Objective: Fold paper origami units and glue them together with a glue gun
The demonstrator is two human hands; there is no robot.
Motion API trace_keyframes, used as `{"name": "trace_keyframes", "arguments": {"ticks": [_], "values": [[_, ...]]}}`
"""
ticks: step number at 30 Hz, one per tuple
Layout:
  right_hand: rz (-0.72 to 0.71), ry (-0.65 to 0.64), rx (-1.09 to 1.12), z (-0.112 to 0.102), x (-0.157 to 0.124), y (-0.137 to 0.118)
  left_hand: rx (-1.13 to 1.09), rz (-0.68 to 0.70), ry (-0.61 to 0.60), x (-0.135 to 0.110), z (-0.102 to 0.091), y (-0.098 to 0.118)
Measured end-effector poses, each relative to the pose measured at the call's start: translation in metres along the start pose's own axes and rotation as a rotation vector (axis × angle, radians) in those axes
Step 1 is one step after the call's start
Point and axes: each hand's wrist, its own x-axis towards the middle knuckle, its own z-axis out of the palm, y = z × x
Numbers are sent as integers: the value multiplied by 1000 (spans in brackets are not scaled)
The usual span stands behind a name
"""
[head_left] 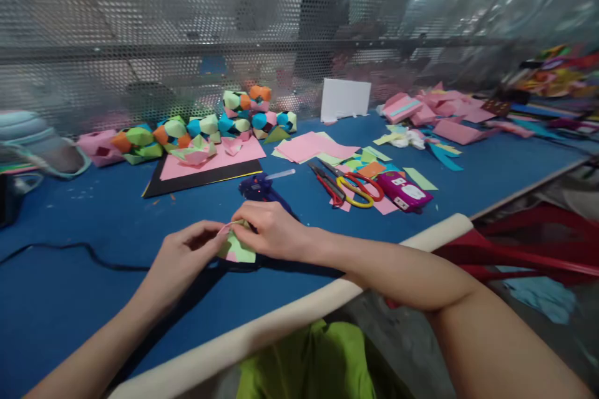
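Between my hands is a small folded paper piece, light green with some pink. My left hand pinches its left edge between thumb and fingers. On the other side my right hand grips the upper right edge, its fingertips partly covering the paper. Just beyond my right hand lies a dark blue glue gun with a clear glue stick poking out of it; part of its body is hidden behind that hand. A black cord runs left across the blue table.
Folded paper balls line the back beside a pink sheet on black card. To the right lie scissors, a purple packet, paper scraps and a pink paper pile. A cream padded tube edges the table's front.
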Motion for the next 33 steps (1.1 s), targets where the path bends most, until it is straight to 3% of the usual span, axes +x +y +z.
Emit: {"name": "trace_keyframes", "arguments": {"ticks": [5, 10, 20, 27, 33], "values": [[71, -57, 85, -2, 3, -5, 188, 63, 47, -3, -1, 0], [76, -135, 141, -2, 2, -6, 218, 65, 36, -3, 1, -1], [106, -270, 308, 2, 2, -1, 168, 27, -143, 0, -5, 4], [-48, -211, 185, -1, -6, 6, 107, 31, -249, 6, -4, 0], [-61, -57, 145, -1, -11, 10, 33, 27, -214, 4, 3, 2]]}}
